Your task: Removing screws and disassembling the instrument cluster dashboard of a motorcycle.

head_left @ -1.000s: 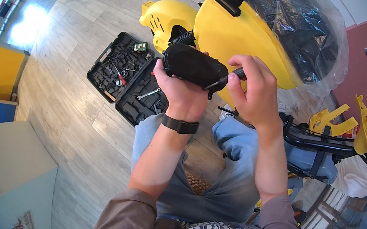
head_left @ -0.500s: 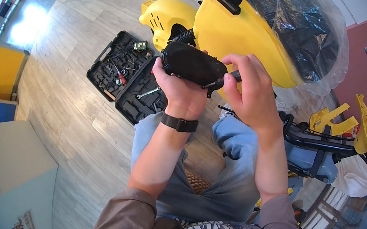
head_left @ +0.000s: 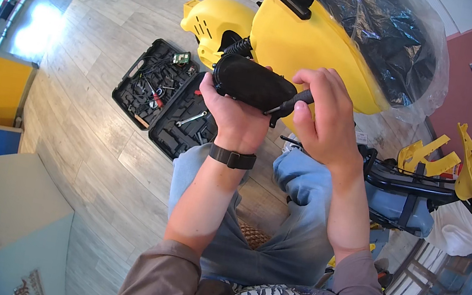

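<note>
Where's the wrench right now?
In the head view, left of centre, the wrench lies in the open black case on the floor, in the half nearer the left hand, just left of that hand.

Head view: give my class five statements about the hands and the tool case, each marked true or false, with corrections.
1. The left hand holds a black rounded housing. True.
2. The right hand is empty. False: it holds a slim dark-handled tool.
3. The tool case is closed. False: it lies open.
4. A dark wristband is worn near the left hand. True.
5. The wrench lies outside the case. False: it lies in it.
</note>
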Motion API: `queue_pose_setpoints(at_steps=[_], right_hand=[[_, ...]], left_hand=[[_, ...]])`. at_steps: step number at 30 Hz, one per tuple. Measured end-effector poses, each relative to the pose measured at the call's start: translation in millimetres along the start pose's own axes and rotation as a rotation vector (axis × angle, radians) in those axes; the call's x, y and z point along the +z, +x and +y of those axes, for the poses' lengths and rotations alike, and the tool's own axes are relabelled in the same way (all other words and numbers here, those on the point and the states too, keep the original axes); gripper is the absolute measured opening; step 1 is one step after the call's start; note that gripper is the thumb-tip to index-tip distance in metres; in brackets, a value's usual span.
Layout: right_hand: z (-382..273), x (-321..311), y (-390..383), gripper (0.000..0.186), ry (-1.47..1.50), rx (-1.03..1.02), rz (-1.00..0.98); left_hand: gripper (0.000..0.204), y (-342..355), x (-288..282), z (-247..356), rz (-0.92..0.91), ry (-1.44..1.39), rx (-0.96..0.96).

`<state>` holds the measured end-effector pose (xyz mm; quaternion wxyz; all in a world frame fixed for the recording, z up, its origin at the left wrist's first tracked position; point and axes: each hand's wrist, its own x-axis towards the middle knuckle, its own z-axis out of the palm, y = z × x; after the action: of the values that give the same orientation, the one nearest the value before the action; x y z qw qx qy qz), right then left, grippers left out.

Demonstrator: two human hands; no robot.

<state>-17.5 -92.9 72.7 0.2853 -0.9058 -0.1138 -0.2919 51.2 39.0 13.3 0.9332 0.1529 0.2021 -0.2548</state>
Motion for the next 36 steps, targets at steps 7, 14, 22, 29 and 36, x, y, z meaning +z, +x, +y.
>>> queue_pose_setpoints(at_steps=[7, 14, 22, 29, 36], right_hand=[[-2.1, 0.6, -4.4, 0.021, -0.007, 0.049, -0.071], [0.0, 7.0, -6.1, 0.016, 0.034, 0.038, 0.074], [17.7, -0.1, -14.3, 0.012, 0.003, 0.24, 0.395], [17.0, 2.2, -13.5, 0.013, -0.098, 0.287, 0.353], [19.9, 3.6, -12.8, 0.013, -0.106, 0.267, 0.334]], left_hand=[[0.076, -2.1, 1.4, 0.9, -0.008, 0.01, -0.005], [0.075, -3.7, 3.9, 3.1, 0.012, 0.009, -0.014], [0.068, -3.0, 4.5, 10.9, -0.023, -0.064, -0.027], [0.067, -2.7, 4.7, 14.4, 0.006, -0.071, -0.03], [0.068, -5.5, 8.8, 15.5, 0.046, -0.067, -0.04]])
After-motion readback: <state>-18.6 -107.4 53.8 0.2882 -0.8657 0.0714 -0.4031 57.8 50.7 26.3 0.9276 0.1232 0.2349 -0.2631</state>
